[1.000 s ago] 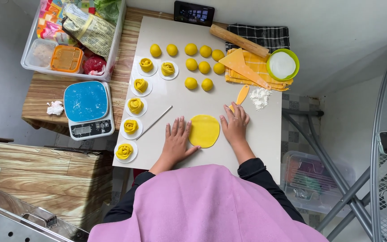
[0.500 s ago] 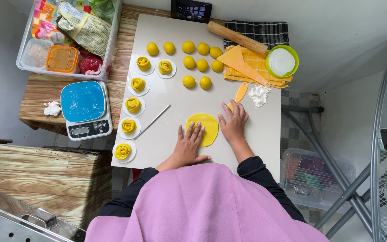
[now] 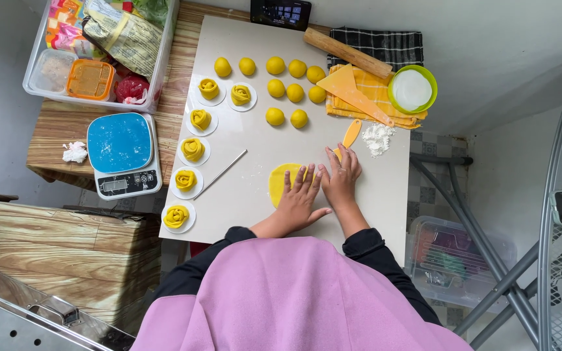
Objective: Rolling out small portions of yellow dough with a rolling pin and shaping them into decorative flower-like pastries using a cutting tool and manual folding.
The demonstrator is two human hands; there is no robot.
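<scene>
Yellow dough disc lies on the white board, under my left hand, fingers spread flat. My right hand rests beside, fingers together; pressing evenly should keep thickness uniform.

Both hands lie side by side on the flat dough on the table. The dough balls sit behind it, the scale far left, the stick between
</scene>
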